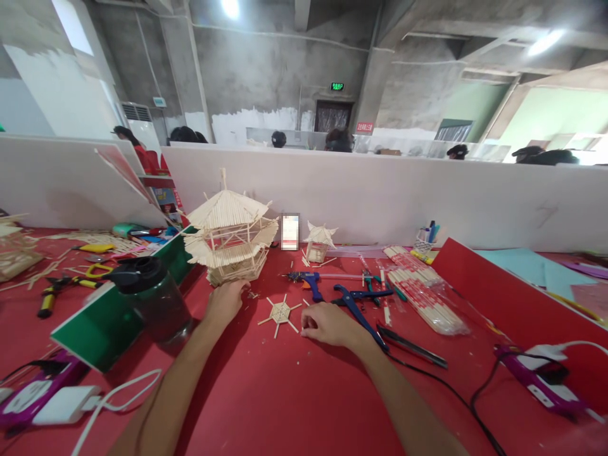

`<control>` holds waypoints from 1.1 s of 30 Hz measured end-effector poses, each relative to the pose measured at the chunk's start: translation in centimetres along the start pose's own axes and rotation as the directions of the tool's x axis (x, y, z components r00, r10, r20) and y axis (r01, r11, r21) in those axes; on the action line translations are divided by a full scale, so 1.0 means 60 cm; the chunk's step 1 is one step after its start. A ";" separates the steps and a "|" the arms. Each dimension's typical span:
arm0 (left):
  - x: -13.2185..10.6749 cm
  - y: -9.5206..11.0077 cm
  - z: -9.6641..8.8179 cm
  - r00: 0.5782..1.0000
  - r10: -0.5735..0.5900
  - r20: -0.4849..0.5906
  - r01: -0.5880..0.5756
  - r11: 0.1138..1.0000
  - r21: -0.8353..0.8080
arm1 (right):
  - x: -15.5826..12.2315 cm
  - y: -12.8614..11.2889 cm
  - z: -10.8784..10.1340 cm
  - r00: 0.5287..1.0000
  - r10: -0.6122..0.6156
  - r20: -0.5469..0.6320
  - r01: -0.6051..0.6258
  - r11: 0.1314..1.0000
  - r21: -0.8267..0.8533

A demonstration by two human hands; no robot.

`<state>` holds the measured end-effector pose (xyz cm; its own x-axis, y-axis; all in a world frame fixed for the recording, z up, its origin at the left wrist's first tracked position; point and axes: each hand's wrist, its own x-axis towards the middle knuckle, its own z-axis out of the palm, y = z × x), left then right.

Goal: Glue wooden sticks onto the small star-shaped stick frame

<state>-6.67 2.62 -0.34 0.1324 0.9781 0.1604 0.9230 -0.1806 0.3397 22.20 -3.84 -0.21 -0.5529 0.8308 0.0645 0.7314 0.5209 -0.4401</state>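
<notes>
Forearms and hands (bare) flank the stick wheel.

2 bare hands — the left hand and the right hand — with rounded knuckles and slim fingers. The left forearm and right forearm are bare too, smooth in outline, broadening away from the hands. A thin dark line curves along the left forearm, mark or shadow unclear.
</notes>
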 end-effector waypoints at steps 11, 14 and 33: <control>-0.001 0.014 0.017 0.924 0.382 -0.023 -0.383 0.918 -0.103 | -0.001 0.016 -0.017 0.996 0.030 -0.079 -0.027 0.999 0.047; -0.004 0.021 0.020 0.899 0.437 0.008 -0.431 0.891 -0.142 | 0.000 0.019 -0.019 0.992 0.003 -0.124 0.009 0.995 0.098; -0.004 0.038 0.046 0.839 0.533 0.110 -0.534 0.845 -0.021 | 0.023 -0.018 0.045 0.953 -0.248 -0.173 0.245 0.969 -0.037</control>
<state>-3.60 2.27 -2.16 0.6427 0.7357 0.2139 0.7017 -0.6773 0.2209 19.60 -3.80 -2.05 -0.6393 0.6967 0.3254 0.5877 0.7156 -0.3775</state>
